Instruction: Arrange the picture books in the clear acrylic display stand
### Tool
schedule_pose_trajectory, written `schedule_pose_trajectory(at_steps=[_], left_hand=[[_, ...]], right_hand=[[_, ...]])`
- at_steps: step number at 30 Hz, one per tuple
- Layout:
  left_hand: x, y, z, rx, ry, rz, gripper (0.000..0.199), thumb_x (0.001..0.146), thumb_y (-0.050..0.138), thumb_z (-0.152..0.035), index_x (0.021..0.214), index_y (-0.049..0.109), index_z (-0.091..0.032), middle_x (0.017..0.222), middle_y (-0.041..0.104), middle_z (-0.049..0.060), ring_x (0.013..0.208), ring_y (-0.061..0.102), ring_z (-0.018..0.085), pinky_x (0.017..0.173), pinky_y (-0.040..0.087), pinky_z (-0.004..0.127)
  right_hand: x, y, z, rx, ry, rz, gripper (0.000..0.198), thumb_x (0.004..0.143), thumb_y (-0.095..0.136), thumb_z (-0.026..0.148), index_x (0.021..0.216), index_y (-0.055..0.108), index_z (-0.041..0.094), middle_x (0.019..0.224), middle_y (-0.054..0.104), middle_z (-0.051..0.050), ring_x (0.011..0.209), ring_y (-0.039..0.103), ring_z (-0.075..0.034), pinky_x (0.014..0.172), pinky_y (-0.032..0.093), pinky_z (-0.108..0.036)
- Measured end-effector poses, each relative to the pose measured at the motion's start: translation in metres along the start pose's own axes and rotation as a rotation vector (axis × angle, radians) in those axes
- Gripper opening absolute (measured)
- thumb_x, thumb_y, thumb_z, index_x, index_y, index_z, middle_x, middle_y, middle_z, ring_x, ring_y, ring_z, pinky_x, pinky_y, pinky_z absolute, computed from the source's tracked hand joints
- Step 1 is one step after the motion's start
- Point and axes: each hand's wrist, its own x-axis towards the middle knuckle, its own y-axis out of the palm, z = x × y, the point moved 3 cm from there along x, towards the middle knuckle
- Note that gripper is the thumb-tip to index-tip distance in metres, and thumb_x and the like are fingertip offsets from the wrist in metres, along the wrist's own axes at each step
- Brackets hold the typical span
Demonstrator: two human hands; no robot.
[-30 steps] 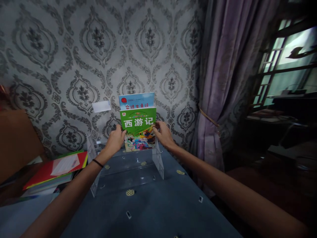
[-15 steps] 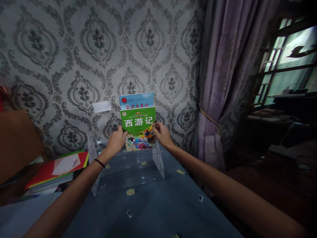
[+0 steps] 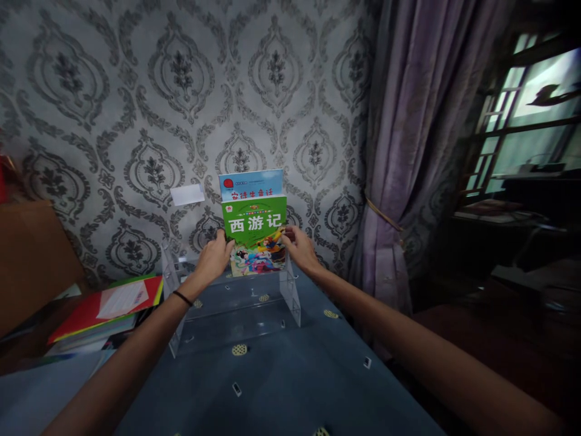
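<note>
A green picture book point(image 3: 254, 239) with white lettering stands upright in the clear acrylic rack point(image 3: 290, 290). My left hand point(image 3: 215, 257) grips its left edge, thumb toward the front cover. On the opposite edge, my right hand point(image 3: 298, 247) has its fingers closed around the cover's side. Behind the green book a blue book point(image 3: 252, 183) rises higher, only its top part showing. The rack's lower tiers, in front of the books, hold nothing that I can see.
The rack stands on a dark patterned tablecloth point(image 3: 281, 387) against a wallpapered wall. To the left lie stacked folders and papers point(image 3: 109, 303) beside a cardboard box point(image 3: 36, 260). A white card point(image 3: 187, 194) shows above the rack's left side. A purple curtain point(image 3: 399, 151) hangs right.
Almost nothing differs. The view has shifted very slightly, and both hands keep hold of the green book in the same place.
</note>
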Motion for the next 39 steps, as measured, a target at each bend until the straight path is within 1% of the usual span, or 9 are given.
schedule_pose_trajectory(at_steps=[4,11,20,28,33,39], left_hand=[[-0.002,-0.003,-0.002,0.013,-0.004,0.027,0.026,0.105,0.038,-0.035,0.120,0.047,-0.016,0.100,0.075,0.018,0.100,0.074,0.035,0.078,0.051,0.036],[-0.006,-0.007,-0.005,0.049,-0.014,0.034,0.029,0.105,0.035,-0.037,0.123,0.047,-0.017,0.101,0.075,0.017,0.100,0.074,0.034,0.079,0.052,0.037],[-0.010,-0.011,-0.007,0.096,-0.025,0.067,0.034,0.106,0.032,-0.038,0.128,0.044,-0.015,0.105,0.075,0.017,0.103,0.073,0.033,0.083,0.053,0.036],[-0.016,-0.016,-0.013,0.113,-0.041,0.084,0.035,0.107,0.031,-0.038,0.128,0.045,-0.014,0.105,0.075,0.018,0.104,0.073,0.033,0.085,0.053,0.038],[-0.019,-0.016,-0.014,0.102,-0.027,0.084,0.034,0.107,0.032,-0.038,0.127,0.045,-0.014,0.105,0.075,0.017,0.104,0.073,0.034,0.083,0.053,0.038],[-0.020,-0.014,-0.011,0.081,-0.005,0.086,0.034,0.107,0.032,-0.038,0.126,0.044,-0.013,0.102,0.075,0.018,0.102,0.073,0.035,0.081,0.053,0.038]], right_hand=[[-0.004,0.000,0.001,0.024,-0.010,0.014,0.023,0.089,0.052,0.036,0.103,0.061,0.020,0.102,0.074,-0.011,0.093,0.071,-0.026,0.083,0.056,-0.042],[-0.006,-0.001,0.000,0.036,-0.010,0.013,0.024,0.089,0.053,0.037,0.103,0.061,0.020,0.104,0.073,-0.012,0.094,0.070,-0.027,0.085,0.055,-0.044],[-0.008,-0.001,-0.005,0.046,-0.012,0.017,0.023,0.089,0.054,0.038,0.103,0.061,0.021,0.107,0.073,-0.010,0.097,0.069,-0.026,0.088,0.055,-0.043],[-0.013,-0.002,-0.006,0.064,-0.020,0.016,0.025,0.090,0.053,0.039,0.106,0.062,0.021,0.109,0.072,-0.011,0.099,0.069,-0.026,0.090,0.055,-0.045],[-0.017,-0.003,-0.007,0.067,-0.022,0.017,0.026,0.090,0.054,0.039,0.106,0.062,0.020,0.109,0.073,-0.011,0.099,0.068,-0.026,0.091,0.055,-0.046],[-0.022,-0.006,-0.007,0.068,-0.023,0.018,0.026,0.091,0.053,0.041,0.105,0.063,0.021,0.109,0.073,-0.011,0.098,0.069,-0.026,0.087,0.056,-0.044]])
